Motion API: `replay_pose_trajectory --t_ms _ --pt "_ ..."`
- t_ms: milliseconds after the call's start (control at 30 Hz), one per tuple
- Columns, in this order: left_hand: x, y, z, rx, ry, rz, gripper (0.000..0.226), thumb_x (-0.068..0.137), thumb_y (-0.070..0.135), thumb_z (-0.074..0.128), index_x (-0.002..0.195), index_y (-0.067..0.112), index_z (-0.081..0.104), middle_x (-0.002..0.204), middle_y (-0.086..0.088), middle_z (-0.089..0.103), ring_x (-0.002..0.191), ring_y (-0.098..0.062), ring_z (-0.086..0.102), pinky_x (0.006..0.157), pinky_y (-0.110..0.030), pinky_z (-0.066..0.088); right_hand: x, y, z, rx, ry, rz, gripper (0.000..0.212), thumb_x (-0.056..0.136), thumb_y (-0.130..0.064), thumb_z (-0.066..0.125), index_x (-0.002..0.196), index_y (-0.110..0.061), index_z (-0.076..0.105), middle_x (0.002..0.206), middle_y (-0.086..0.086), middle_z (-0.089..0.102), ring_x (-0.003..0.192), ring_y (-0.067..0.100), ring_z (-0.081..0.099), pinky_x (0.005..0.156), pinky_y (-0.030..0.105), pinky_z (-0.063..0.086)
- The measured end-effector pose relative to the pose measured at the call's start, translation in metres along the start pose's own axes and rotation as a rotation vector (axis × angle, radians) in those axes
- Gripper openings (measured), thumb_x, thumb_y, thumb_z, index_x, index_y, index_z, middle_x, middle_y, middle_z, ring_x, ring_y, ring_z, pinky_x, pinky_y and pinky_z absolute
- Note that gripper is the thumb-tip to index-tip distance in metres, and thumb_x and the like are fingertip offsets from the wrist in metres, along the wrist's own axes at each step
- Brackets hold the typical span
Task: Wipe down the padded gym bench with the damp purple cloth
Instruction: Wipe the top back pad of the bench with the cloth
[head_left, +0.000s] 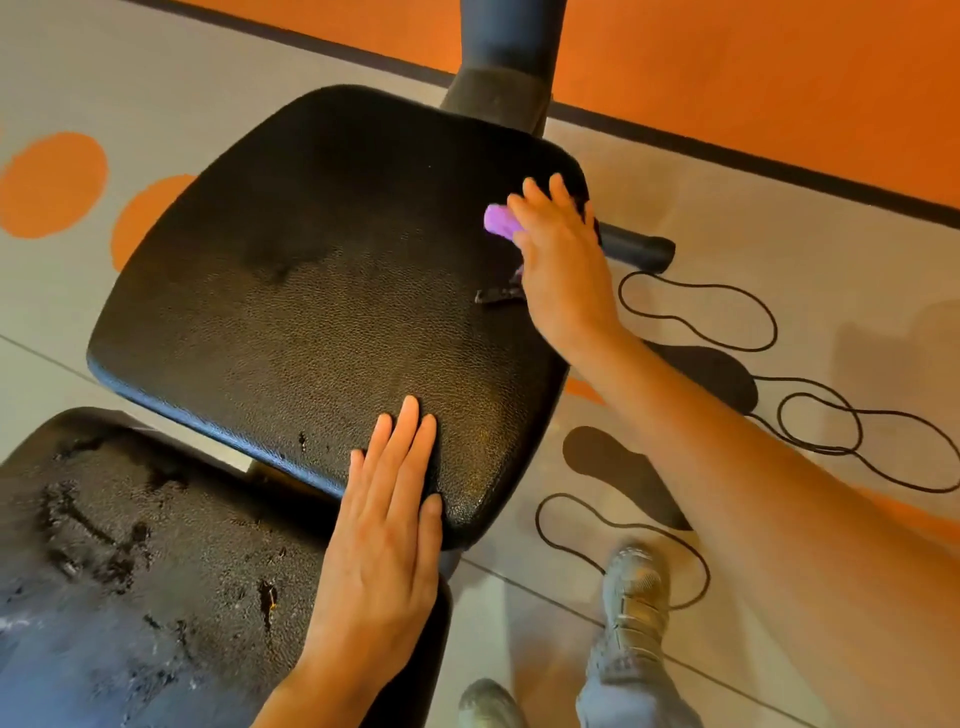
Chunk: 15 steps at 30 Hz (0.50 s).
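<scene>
The black padded bench seat (311, 291) fills the middle of the view, its textured surface glossy in patches. My right hand (563, 260) presses the purple cloth (500, 221) onto the seat's far right corner; only a bunched bit of cloth shows past my fingers. My left hand (387, 525) lies flat, fingers together, on the seat's near right corner and holds nothing. A second black pad (130, 571) at the lower left is worn and cracked, with wet streaks.
The bench's dark post (506, 67) rises at the top, and a black foot bar (639, 252) sticks out to the right. A black cord (727, 332) loops over the grey and orange floor. My shoes (636, 597) stand at the bottom right.
</scene>
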<state>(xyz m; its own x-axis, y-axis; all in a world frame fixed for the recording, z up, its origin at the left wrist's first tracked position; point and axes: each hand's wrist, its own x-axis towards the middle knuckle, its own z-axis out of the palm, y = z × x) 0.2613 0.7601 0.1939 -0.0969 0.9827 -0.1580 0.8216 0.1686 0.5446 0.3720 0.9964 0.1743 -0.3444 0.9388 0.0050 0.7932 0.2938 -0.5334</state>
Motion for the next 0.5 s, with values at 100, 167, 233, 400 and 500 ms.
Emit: replay_pose_trajectory --t_ms 100,167,233,400,500 --pt "0.000 -0.002 0.001 -0.002 0.004 0.019 0.056 0.102 0.030 0.026 0.157 0.025 0.017 0.165 0.017 0.005 0.153 -0.005 -0.001 0.122 -0.019 -0.006 0.016 -0.001 0.002 -0.035 0.017 0.024 0.048 0.096 -0.003 0.048 0.143 -0.012 0.040 0.155 0.008 0.033 0.149 0.026 0.015 0.121 0.042 0.008" --pt "0.000 -0.004 0.000 -0.011 -0.003 0.027 0.056 0.103 0.028 0.028 0.157 0.024 0.017 0.165 0.016 0.005 0.153 -0.007 -0.001 0.122 -0.021 -0.006 -0.035 -0.009 0.006 0.020 0.044 0.010 0.051 0.091 0.000 0.053 0.140 -0.011 0.044 0.152 0.010 0.037 0.147 0.028 0.020 0.120 0.042 0.011" --pt "-0.001 -0.005 -0.001 -0.028 -0.012 0.036 0.056 0.103 0.028 0.029 0.157 0.024 0.016 0.165 0.016 0.004 0.153 -0.007 -0.001 0.122 -0.020 -0.006 -0.107 -0.020 0.010 0.113 0.086 -0.035 0.045 0.089 -0.004 0.051 0.134 -0.008 0.052 0.146 0.015 0.045 0.142 0.034 0.031 0.116 0.048 0.024" --pt "-0.001 -0.007 -0.002 -0.014 -0.015 0.053 0.056 0.103 0.032 0.025 0.157 0.024 0.014 0.165 0.018 0.001 0.153 -0.006 -0.002 0.122 -0.020 -0.006 -0.097 -0.015 0.011 0.081 -0.012 -0.081 0.046 0.088 -0.003 0.054 0.134 -0.001 0.051 0.142 0.019 0.050 0.137 0.038 0.041 0.112 0.053 0.032" --pt "-0.004 -0.005 -0.002 0.032 -0.016 0.067 0.056 0.103 0.033 0.022 0.157 0.025 0.011 0.165 0.018 -0.001 0.153 -0.004 -0.004 0.122 -0.020 -0.005 -0.021 -0.008 0.000 0.009 -0.006 0.056 0.051 0.094 -0.003 0.053 0.142 -0.013 0.042 0.155 0.008 0.032 0.149 0.025 0.016 0.121 0.042 0.010"
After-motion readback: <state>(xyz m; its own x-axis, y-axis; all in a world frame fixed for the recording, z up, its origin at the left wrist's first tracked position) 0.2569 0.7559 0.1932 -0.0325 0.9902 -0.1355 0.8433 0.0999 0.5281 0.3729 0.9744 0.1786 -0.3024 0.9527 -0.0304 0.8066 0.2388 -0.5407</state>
